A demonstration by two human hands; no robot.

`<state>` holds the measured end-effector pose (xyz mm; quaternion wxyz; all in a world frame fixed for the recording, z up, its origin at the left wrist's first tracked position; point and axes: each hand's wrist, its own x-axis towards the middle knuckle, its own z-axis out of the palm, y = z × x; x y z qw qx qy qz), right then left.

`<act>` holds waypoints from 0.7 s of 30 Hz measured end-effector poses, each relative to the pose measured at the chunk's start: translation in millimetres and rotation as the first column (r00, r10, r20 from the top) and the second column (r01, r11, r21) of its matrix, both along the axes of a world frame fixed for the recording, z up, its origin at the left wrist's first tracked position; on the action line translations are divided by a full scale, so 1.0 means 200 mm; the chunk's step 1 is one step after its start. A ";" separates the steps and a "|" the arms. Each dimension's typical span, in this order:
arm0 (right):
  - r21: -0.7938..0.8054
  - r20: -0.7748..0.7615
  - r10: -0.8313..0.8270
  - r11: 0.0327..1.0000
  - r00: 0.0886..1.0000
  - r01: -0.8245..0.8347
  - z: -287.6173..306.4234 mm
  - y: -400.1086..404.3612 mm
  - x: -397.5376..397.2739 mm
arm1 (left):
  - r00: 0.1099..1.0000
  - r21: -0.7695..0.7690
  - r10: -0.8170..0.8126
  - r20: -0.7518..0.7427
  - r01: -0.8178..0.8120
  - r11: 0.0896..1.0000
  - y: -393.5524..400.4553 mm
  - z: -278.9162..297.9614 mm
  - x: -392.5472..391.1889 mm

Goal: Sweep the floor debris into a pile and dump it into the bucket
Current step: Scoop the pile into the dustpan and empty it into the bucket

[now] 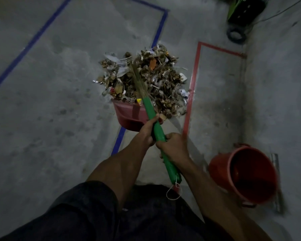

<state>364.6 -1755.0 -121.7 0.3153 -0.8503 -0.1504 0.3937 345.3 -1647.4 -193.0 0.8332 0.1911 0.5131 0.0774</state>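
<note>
Debris (146,79) lies heaped just beyond my hands, spilling onto the pink dustpan (129,115): light, loose, likely to scatter. My left hand (147,132) and right hand (174,146) both grip the green broom handle (150,113); bucket (243,173) sits right of them.

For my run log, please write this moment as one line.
stage: scooping | hands: left hand and right hand grip broom | debris pile at dustpan | bucket upright
</note>
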 end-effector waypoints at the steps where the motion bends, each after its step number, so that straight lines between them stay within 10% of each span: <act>1: -0.012 0.018 0.005 1.000 1.000 -0.005 -0.01 0.01 -0.01 | 1.000 -0.003 -0.012 -0.006 0.012 1.000 0.00 -0.01 0.00; 21: -0.144 0.178 0.049 0.989 0.983 -0.023 -0.01 0.10 -0.19 | 0.967 -0.104 -0.253 -0.033 0.248 0.963 0.12 -0.06 -0.04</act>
